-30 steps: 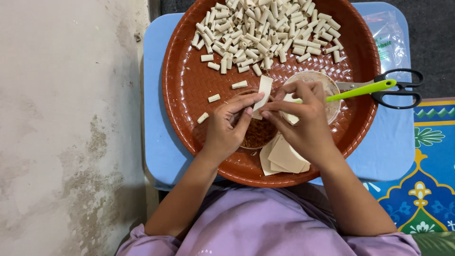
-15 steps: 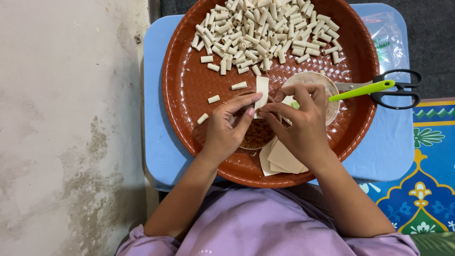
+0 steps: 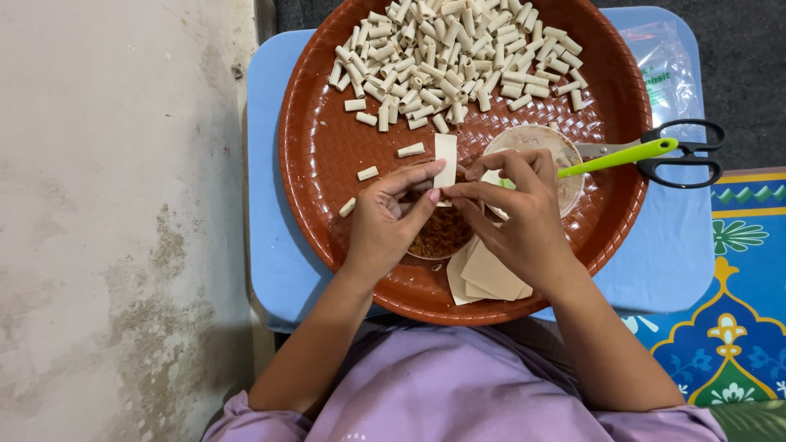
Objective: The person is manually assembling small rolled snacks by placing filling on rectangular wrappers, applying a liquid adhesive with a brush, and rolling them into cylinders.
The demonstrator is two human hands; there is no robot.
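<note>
Two hands meet over the middle of a brown tray (image 3: 311, 155), both pinching one pale wrapper strip (image 3: 445, 160). The left hand (image 3: 385, 221) has thumb and forefinger pressed together on the strip's lower end; the right hand (image 3: 516, 217) grips that same end with its fingertips from the other side. The strip stands up from between the fingertips, its free end pointing away from the person.

It looks thin, light and limp, likely easy to tear or crease, so a soft pinch near the edge with the pads, as here, seems the right hold; a hard squeeze would probably crush it.

Just under the left hand's fingers sits a small cup of brown filling (image 3: 442, 233). Below the right palm lies a stack of flat wrappers (image 3: 483, 278). Beyond the right fingers is a bowl (image 3: 565, 164) with a green-handled tool (image 3: 622, 155) resting in it, and scissors (image 3: 684, 155) lie further right. Well beyond both hands is a heap of finished rolls (image 3: 450, 57); a few stray ones lie near the left thumb.
</note>
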